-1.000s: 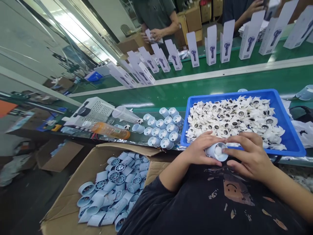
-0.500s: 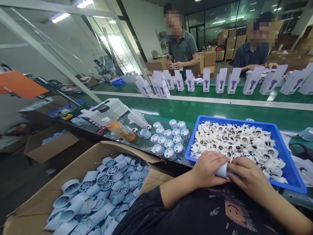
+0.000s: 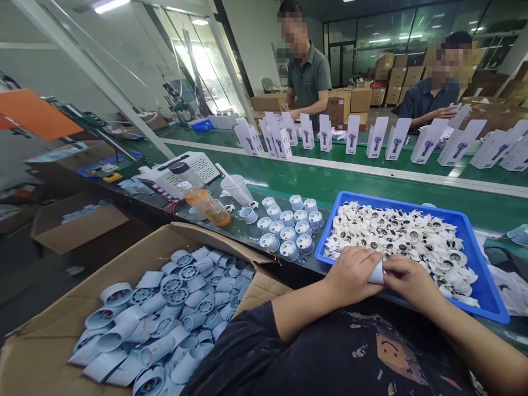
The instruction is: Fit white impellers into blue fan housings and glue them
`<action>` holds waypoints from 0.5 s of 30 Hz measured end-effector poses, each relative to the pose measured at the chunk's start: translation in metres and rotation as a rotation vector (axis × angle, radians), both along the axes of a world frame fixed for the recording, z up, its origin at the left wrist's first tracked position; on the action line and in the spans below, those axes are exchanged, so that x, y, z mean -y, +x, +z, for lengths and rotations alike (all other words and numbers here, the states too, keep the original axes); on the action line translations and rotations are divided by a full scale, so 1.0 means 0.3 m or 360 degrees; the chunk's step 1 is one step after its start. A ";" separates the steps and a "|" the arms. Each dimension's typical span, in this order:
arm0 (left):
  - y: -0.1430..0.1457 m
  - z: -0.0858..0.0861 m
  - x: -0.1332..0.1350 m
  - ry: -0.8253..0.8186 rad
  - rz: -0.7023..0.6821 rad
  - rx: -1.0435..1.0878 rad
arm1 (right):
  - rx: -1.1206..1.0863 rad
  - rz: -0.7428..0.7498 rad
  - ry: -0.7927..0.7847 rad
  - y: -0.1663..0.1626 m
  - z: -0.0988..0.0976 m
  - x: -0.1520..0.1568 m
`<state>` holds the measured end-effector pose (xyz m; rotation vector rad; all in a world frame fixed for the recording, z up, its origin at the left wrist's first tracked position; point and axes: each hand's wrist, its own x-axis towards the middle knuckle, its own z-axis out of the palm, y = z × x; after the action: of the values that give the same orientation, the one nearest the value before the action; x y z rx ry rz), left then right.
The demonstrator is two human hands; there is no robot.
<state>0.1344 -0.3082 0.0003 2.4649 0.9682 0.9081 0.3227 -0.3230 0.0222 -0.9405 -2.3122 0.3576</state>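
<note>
Taking the blue cup [image 3: 375, 273] between the person's two hands as the middle of the clock, with twelve straight away from the body, the left hand [image 3: 355, 278] lies at nine and the right hand [image 3: 410, 278] at three. The left hand is wrapped closed around the cup's side, leaving just a strip of blue to be seen; the right fingers are curled in against the opposite end, so the two hands meet across the cup close in front of the shirt. From that strip, the cup's long axis seems to run roughly from nine to three, tipped over rather than upright, though its exact tilt is hard to judge. The blue tray [image 3: 485, 275], heaped with white fan wheels [image 3: 383, 231], lies at about two, just beyond the knuckles, with the right hand the nearer. The standing cups [image 3: 288, 234], grouped on the bench at ten, are nearer the left hand, as is the cardboard box [image 3: 45, 346] full of loose blue cups [image 3: 177, 308], between eight and nine. Much of the grip is hidden: the right fingertips are out of sight, so whether they pinch the rim, press something inside or merely rest there cannot be told, and neither end of the held cup shows its inside. The hands also overlap the tray's near edge in this view, so whether they touch it is unclear. The box is cut off by the bottom edge.
</note>
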 end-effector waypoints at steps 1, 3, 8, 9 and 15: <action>-0.006 0.004 -0.004 -0.0097 -0.0080 -0.0017 | 0.0011 0.0044 -0.0025 0.000 0.004 0.003; -0.019 0.011 -0.015 -0.0436 -0.0308 -0.0079 | 0.0038 0.0186 -0.0033 0.004 0.015 0.006; -0.009 0.008 -0.008 -0.0101 -0.0111 -0.0115 | -0.0015 0.0188 0.0046 0.010 -0.004 -0.019; -0.003 0.006 -0.003 0.0099 -0.0021 -0.0130 | -0.0030 0.0145 0.0038 0.008 -0.012 -0.024; -0.016 0.047 -0.015 -0.0497 -0.0460 -0.0287 | 0.0057 0.0412 0.0041 0.019 0.054 0.001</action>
<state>0.1297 -0.3038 0.0146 2.3596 0.7168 0.4124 0.3282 -0.3232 0.0384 -0.6396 -2.4712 0.4189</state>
